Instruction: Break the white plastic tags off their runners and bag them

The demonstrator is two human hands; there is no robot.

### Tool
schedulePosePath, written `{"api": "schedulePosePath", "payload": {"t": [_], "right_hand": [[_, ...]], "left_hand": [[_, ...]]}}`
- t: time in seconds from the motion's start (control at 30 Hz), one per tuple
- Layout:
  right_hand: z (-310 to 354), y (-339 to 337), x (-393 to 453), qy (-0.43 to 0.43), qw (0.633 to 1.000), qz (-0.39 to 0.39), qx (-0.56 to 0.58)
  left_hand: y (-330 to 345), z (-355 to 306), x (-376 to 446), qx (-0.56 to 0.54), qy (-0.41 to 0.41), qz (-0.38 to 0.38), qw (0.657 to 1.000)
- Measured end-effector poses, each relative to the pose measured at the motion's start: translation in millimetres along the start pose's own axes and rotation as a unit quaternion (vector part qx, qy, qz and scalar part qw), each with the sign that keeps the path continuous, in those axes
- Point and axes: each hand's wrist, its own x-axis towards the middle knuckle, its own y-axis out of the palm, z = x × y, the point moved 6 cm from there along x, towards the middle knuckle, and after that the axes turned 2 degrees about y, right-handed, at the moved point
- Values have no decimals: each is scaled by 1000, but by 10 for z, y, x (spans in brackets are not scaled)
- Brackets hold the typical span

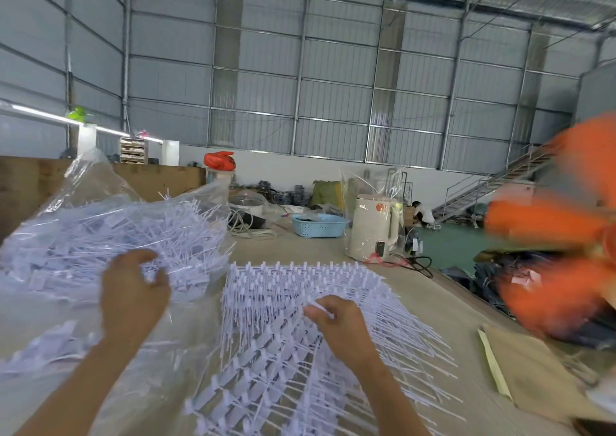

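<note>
Head view, looking forward and down over a workbench (416, 302) inside a large metal-walled hall. At lower centre, spread across the bench, a wide fanned stack of white plastic tags (300, 352), joined in rows on their runners, thin tails pointing out toward the right. Right hand (336, 322) resting on top of this stack, fingers curled, thumb and forefinger pinching what looks like a single tag or runner near the stack's middle; exact piece too blurred to tell. To the left, a big clear plastic bag (93, 228), mouth open toward the stack, already heaped with loose white tags. Left hand (133, 289) at the bag's mouth, fingers loosely bent, touching the clear film and the tags just behind it; holding anything or not, cannot tell. Hands well apart, one on each pile. More loose white pieces under clear film at the lower left edge. Farther back on the bench: a white electric kettle (373, 228) wrapped in clear plastic, a light blue basket (318, 225), coiled cables, a red bag on a container. At the right edge, a blurred orange shape (560, 235), very near the camera, not identifiable. A flat cardboard piece (533, 379) at lower right. Judged from the piles: a good share already broken off and bagged, yet many rows left on the runners, so plenty of breaking and bagging ahead.
</note>
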Motion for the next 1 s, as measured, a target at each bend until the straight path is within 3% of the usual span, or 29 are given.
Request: {"api": "schedulePosePath", "payload": {"t": [0.03, 0.07, 0.13, 0.2, 0.27, 0.37, 0.43, 0.57, 0.67, 0.83, 0.9, 1.0], "right_hand": [[32, 37, -17, -14, 999, 30, 6], [62, 74, -42, -27, 998, 56, 9], [106, 112, -76, -50, 996, 80, 3], [133, 108, -82, -64, 995, 78, 3], [128, 95, -73, -68, 995, 74, 3], [70, 105, -51, -32, 997, 64, 28], [34, 121, -52, 9, 997, 72, 37], [92, 168, -103, -13, 994, 111, -15], [169, 167, -82, -74, 990, 59, -107], [265, 224, -99, -153, 952, 14, -263], [361, 118, -123, -182, 941, -15, -286], [482, -332, -128, -169, 958, -160, -165]], "left_hand": [[130, -166, -72, -52, 2, 54, 997], [433, -371, -290, -104, -17, 183, 977], [866, -641, -665, -157, -47, 355, 920], [1150, -772, -946, -172, -59, 444, 877], [1290, -841, -1089, -209, -69, 427, 877], [1298, -837, -1056, -202, -42, 315, 926], [1270, -826, -1044, -205, -34, 272, 939], [1279, -760, -1122, -207, -55, 290, 933], [1276, -688, -1085, -190, -75, 286, 936], [1355, -563, -1140, -247, -231, 303, 891], [1338, -402, -1141, -262, -315, 275, 870], [1167, 7, -1002, -264, -406, 197, 852]]}}
